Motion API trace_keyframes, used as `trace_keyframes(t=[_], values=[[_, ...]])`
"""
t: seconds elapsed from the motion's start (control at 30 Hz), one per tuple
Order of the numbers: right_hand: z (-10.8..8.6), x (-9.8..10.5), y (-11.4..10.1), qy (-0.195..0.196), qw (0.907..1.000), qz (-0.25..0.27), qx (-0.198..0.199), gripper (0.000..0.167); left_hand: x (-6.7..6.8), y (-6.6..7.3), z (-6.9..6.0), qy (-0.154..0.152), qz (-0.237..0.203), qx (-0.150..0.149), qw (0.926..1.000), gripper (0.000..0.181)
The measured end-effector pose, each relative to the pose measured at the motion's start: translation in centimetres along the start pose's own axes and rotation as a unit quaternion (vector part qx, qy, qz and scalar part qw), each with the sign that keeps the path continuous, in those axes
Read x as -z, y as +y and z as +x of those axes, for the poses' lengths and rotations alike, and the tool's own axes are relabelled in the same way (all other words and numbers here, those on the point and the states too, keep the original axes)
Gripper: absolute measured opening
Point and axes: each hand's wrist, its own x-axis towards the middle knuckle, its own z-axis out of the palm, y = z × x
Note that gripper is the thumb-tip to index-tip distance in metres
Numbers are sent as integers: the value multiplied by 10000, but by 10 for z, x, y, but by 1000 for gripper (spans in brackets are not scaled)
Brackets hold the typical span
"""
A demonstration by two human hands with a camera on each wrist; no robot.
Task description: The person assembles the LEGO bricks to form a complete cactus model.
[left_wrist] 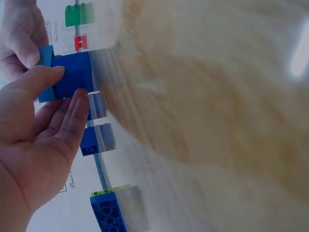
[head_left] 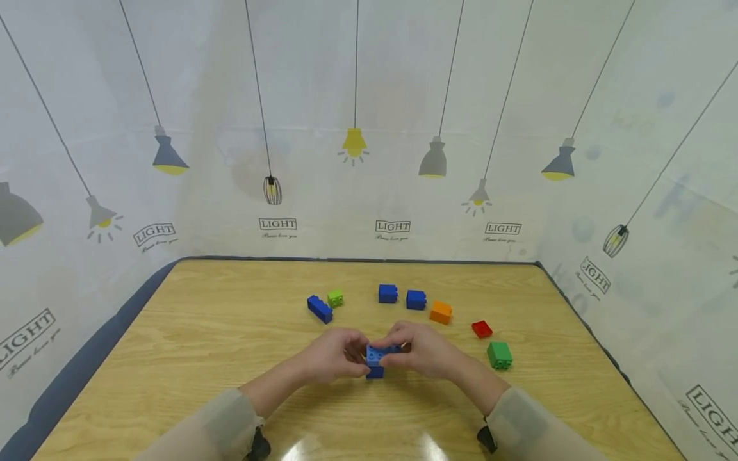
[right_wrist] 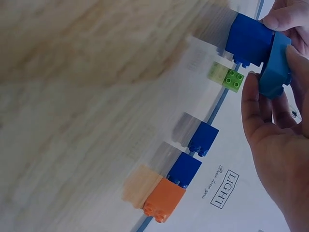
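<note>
A light blue brick [head_left: 377, 354] lies on top of a dark blue brick [head_left: 375, 372] near the middle of the table. My right hand [head_left: 425, 351] pinches the light blue brick between thumb and fingers; in the right wrist view this brick [right_wrist: 276, 65] reaches out past the dark blue one [right_wrist: 250, 39]. From the other side my left hand [head_left: 334, 356] grips the dark blue brick, its thumb and fingers on opposite sides in the left wrist view [left_wrist: 72, 72]. Whether the two bricks are fully pressed together I cannot tell.
Behind my hands lie a long blue brick [head_left: 319, 308], a lime brick [head_left: 336, 298], two blue bricks [head_left: 388, 294] [head_left: 416, 299] and an orange brick [head_left: 441, 312]. To the right are a red brick [head_left: 482, 329] and a green brick [head_left: 500, 355]. White printed sheets surround the table [head_left: 230, 288].
</note>
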Motion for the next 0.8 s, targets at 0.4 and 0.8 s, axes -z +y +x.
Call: trace_keyframes(t=[0.4,0.8], values=[[1,0,-1,17,9995,287,-129,19,6,3,-7,239,-331,234,9989,24],[1,0,-1,82,9994,272,-187,17,6,5,-5,239,-483,177,9984,21]])
